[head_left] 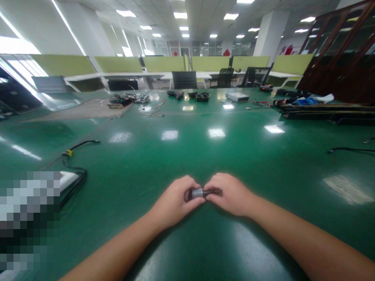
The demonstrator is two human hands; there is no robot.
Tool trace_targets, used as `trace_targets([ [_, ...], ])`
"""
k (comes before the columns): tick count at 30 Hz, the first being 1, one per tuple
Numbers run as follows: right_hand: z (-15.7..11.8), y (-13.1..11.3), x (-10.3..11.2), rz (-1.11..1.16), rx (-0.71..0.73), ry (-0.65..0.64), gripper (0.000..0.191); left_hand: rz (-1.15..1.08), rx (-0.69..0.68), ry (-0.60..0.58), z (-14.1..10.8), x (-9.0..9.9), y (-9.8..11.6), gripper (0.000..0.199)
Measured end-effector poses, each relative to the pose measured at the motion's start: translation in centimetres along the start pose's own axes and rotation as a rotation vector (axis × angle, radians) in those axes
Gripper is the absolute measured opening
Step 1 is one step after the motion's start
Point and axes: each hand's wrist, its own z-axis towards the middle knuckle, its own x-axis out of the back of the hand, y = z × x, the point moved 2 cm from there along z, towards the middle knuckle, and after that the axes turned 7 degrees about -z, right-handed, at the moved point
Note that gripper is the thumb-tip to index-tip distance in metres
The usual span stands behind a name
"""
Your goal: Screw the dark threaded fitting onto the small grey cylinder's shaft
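In my head view, the left hand (175,201), at lower centre, grips a small silver cylinder (197,193) between thumb and fingers. Just right of it, I see the right hand (231,195) pinching a thin dark piece (210,192) that meets the cylinder; I can't tell whether they're joined. Both sit low over the green tabletop (187,156). A black cable (84,143) lies at frame left.

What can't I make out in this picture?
Head view:
Grey cylinder: partly hidden by the left hand.
Dark rod: partly hidden by the right hand.
Pixelated object: details blurred, left edge cuts it.
Black cable, right: runs off that edge.
Far clutter: too small.
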Motion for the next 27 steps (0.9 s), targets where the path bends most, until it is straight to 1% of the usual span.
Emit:
trace_targets([
  [6, 0.0, -0.1, 0.4, 0.029, 0.033, -0.003, 0.011, -0.008, 0.014, -0.006, -0.2, 0.0, 0.0, 0.023],
  [14, -0.2, -0.4, 0.5, -0.028, 0.081, -0.015, 0.017, -0.022, 0.007, -0.009, -0.1, 0.1, 0.1, 0.02],
  [27, -0.3, -0.3, 1.3, -0.01, 0.083, -0.048, 0.015, -0.032, 0.013, -0.012, -0.2, 0.1, 0.0, 0.022],
])
